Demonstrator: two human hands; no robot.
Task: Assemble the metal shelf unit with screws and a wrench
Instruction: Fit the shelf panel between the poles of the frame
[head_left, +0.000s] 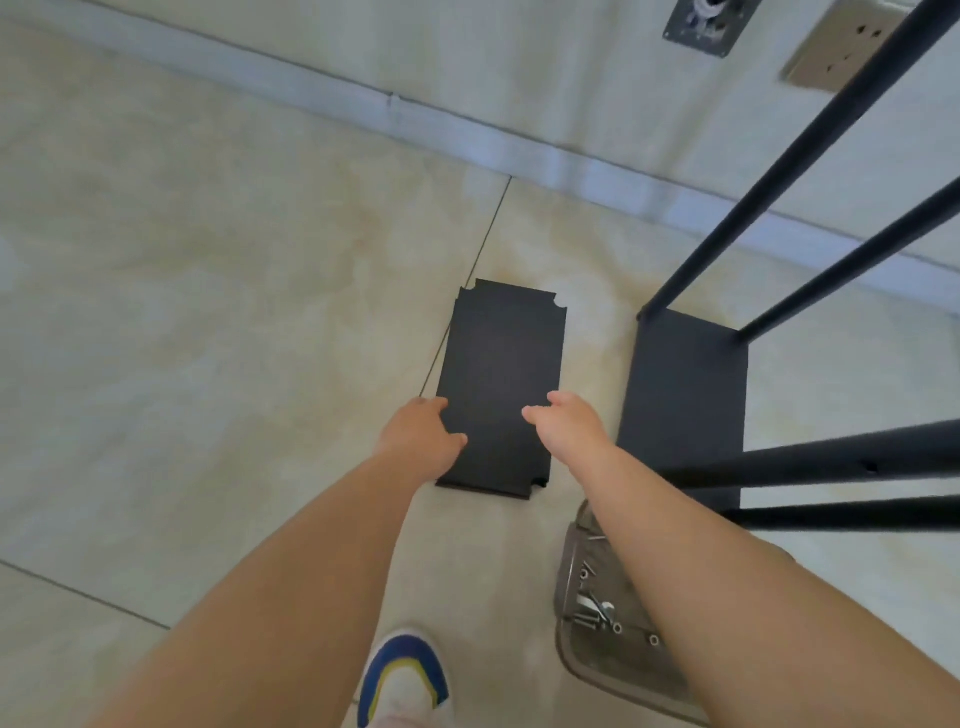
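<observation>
A loose black metal shelf panel (498, 374) with notched corners lies flat on the tiled floor. My left hand (421, 431) holds its left edge near the front, thumb on top and fingers at the rim. My right hand (566, 421) hovers at the panel's right edge with thumb and fingers spread; its grip is not clear. To the right stands the partly built shelf unit: a black bottom shelf (685, 395) with black posts (795, 156) rising from its corners. A wrench (597, 608) and screws lie in a tray (592, 670), partly hidden by my right forearm.
A wall with a pale skirting board (519, 140) runs across the back. On it are a socket plate (841, 47) and a dark bracket (706, 26). My shoe (405, 680) stands at the bottom, just left of the tray. Bare floor tiles (208, 312) stretch to the left.
</observation>
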